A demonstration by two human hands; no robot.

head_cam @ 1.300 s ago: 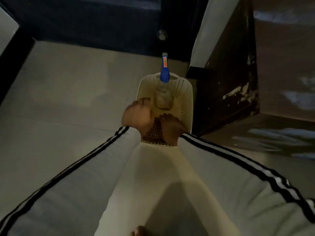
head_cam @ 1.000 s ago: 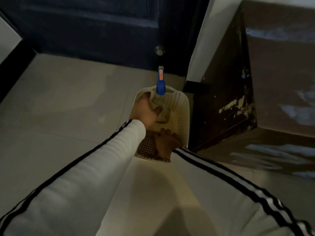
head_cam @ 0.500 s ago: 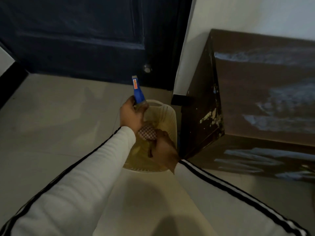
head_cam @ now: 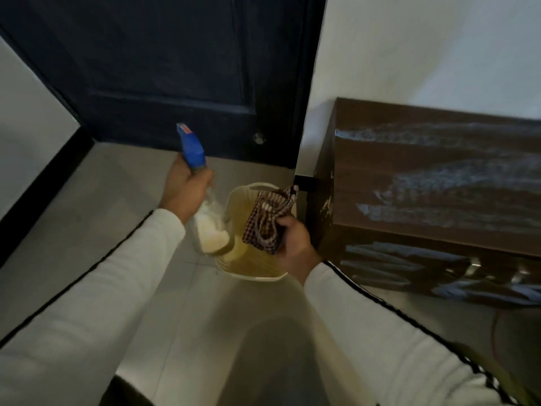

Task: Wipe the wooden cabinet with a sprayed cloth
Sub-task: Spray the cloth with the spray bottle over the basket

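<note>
Spray bottle: gripped at the neck by left hand, above basket's left rim.
Checked cloth: bunched in right hand, over basket.
Wooden cabinet: just right of the cloth.

The scene was dim overall. Pale streaks of glare lay across the cabinet top. A soft shadow fell on the floor at bottom centre. The spray bottle showed motion blur. Straight lines bowed toward the frame edges.
</note>
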